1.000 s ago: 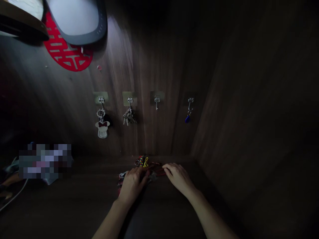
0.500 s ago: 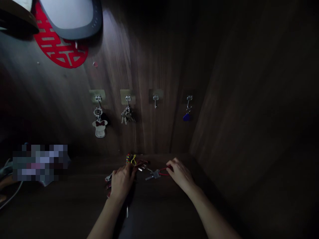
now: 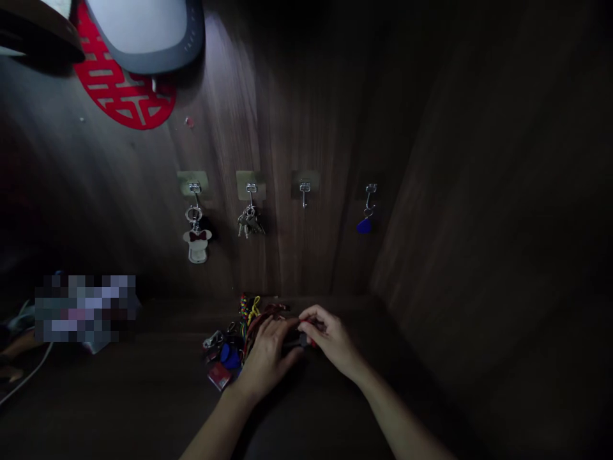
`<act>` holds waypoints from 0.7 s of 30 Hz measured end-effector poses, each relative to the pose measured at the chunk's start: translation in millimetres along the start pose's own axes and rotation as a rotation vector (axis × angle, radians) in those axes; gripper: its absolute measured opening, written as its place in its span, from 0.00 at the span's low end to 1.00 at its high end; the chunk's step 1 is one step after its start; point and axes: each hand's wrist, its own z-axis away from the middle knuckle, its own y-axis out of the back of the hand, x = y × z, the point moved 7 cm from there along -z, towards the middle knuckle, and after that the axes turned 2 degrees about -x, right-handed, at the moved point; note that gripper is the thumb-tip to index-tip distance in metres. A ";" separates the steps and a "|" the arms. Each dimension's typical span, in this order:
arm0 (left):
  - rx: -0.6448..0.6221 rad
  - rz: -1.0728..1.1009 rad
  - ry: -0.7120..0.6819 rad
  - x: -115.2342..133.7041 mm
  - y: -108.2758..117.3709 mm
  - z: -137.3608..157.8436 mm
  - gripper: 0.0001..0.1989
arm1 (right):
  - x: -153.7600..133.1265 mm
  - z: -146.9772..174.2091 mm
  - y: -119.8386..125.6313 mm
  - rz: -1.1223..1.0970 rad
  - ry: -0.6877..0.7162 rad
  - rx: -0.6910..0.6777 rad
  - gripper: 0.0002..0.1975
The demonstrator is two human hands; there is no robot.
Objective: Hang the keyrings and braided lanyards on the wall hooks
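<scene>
My right hand [image 3: 330, 335] is closed, its thumb and fingers pinching the red loop [image 3: 313, 343] of a set of keys. The grey key [image 3: 302, 340] on that loop shows between my two hands, partly covered. My left hand [image 3: 268, 348] reaches in from the other side, thumb apart from its fingers, the fingertips close to my right fingers. Left of it lies a pile with a blue tag [image 3: 230, 355], a red card-like piece [image 3: 219, 376], a yellow cord [image 3: 253, 308] and brown straps [image 3: 258, 322]. My left hand hides part of this pile.
Metal hooks line the wood panel: one bears a white mouse-shaped keychain [image 3: 197, 246], one a key bunch [image 3: 250, 222], one a blue fob [image 3: 364, 225]. The third hook [image 3: 305, 191] is bare. A blurred-out package [image 3: 86, 310] and a white cable [image 3: 36, 367] lie at left.
My left hand has moved right, off the pile, toward the keys, uncovering the blue tag and the red piece. My right hand has come slightly left with the red loop.
</scene>
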 end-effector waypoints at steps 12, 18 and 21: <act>-0.036 0.751 0.292 -2.1 -6.5 -4.5 0.12 | -13.4 2.3 12.6 -0.205 0.058 0.151 0.18; -0.213 1.467 0.486 4.1 -28.1 1.9 0.17 | 8.9 1.2 39.4 -0.208 -0.019 0.457 0.16; -0.249 1.642 0.517 7.1 -30.7 3.3 0.15 | 17.1 1.3 46.3 -0.169 -0.057 0.501 0.15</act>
